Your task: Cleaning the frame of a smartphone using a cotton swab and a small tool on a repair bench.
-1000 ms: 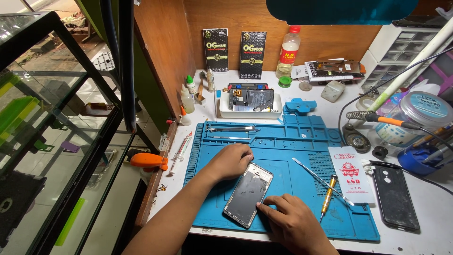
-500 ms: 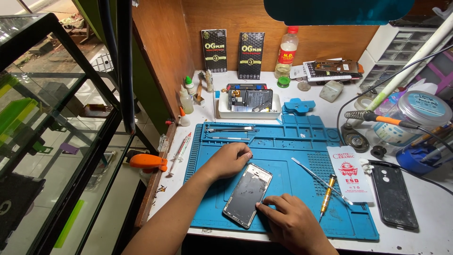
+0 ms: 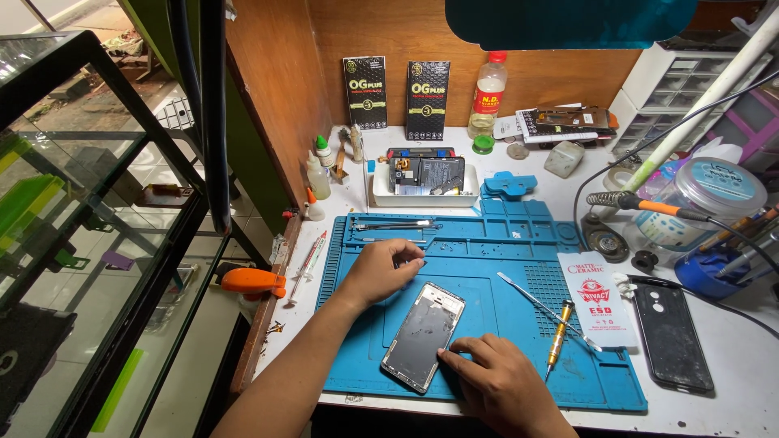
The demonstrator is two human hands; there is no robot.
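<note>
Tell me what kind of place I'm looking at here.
Most likely a phone repair bench: an opened phone lies on a blue work mat under both hands, a small screwdriver beside it, and a soldering iron rests to the right.

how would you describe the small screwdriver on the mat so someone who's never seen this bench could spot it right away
Start at the blue work mat covering the front of the white bench, then look just beyond the right hand that rests on the opened phone. The screwdriver lies there, beside long thin metal tweezers. Its short amber-yellow handle sets it apart from the plain silver tools around it.
</note>
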